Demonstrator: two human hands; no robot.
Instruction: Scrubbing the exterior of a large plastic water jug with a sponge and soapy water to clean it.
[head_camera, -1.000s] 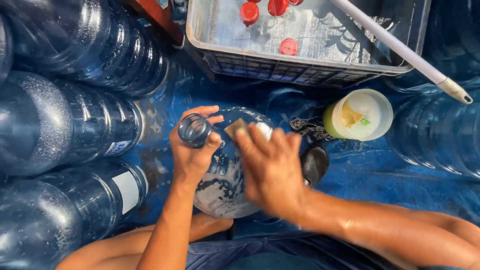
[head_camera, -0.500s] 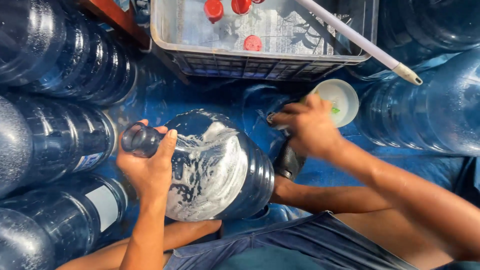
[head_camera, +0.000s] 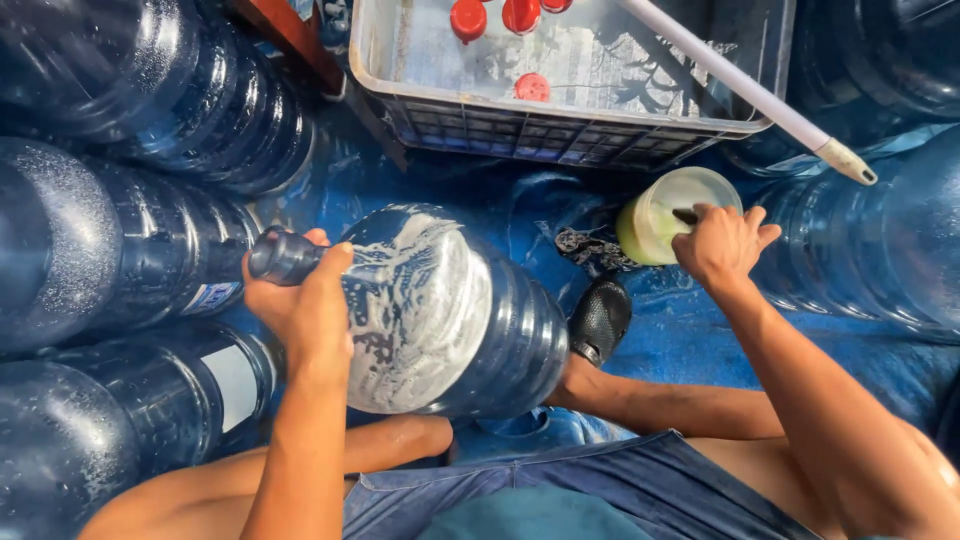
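My left hand (head_camera: 300, 305) grips the neck of a large blue water jug (head_camera: 450, 310) that lies tilted across my legs, its side covered in white soap foam. My right hand (head_camera: 722, 243) reaches into a small white tub of yellow-green soapy liquid (head_camera: 650, 222) to the right, fingers closed on something dark at its rim; what it is I cannot tell. The jug's open mouth points left.
Several big blue jugs (head_camera: 110, 240) lie stacked on the left, more stand on the right (head_camera: 880, 250). A grey plastic crate (head_camera: 560, 120) holding water and red caps (head_camera: 532, 87) sits ahead, a white pole (head_camera: 760, 100) resting across it. A black shoe (head_camera: 600, 318) rests on the blue tarp (head_camera: 700, 330).
My right hand left the jug's foamy side and moved right to the soap tub. My left hand has tipped the jug further leftward by its neck.
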